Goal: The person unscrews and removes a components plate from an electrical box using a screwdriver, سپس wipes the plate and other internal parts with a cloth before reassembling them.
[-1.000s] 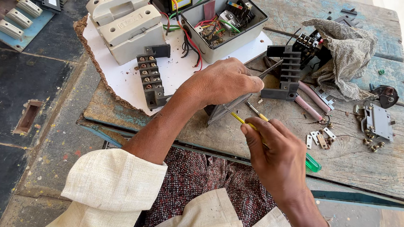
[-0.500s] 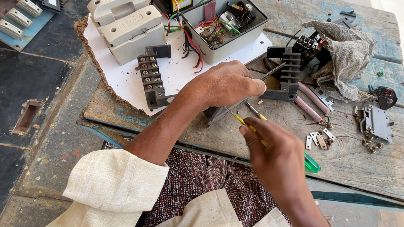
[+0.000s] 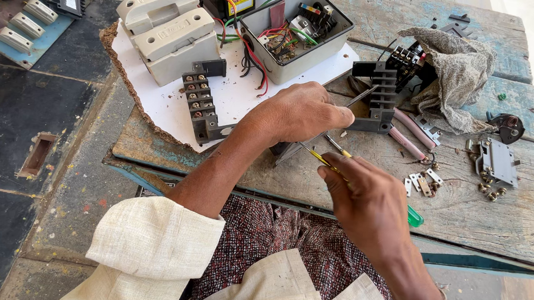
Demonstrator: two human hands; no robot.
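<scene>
Bench is a proper mess: around the grey box [image 3: 293, 33] full of wires there's a stack of fuse carriers [image 3: 162, 25] to its left, a black terminal strip [image 3: 200, 102] below-left and a rag [image 3: 456, 80] off to the right. The left hand [image 3: 299, 114] sits just below the box, closed down over a grey metal part [image 3: 296, 149] and hiding most of it. The right hand [image 3: 365, 200], nearer the body, pinches a thin yellow screwdriver [image 3: 327, 155] with a green handle end, tip at that part.
</scene>
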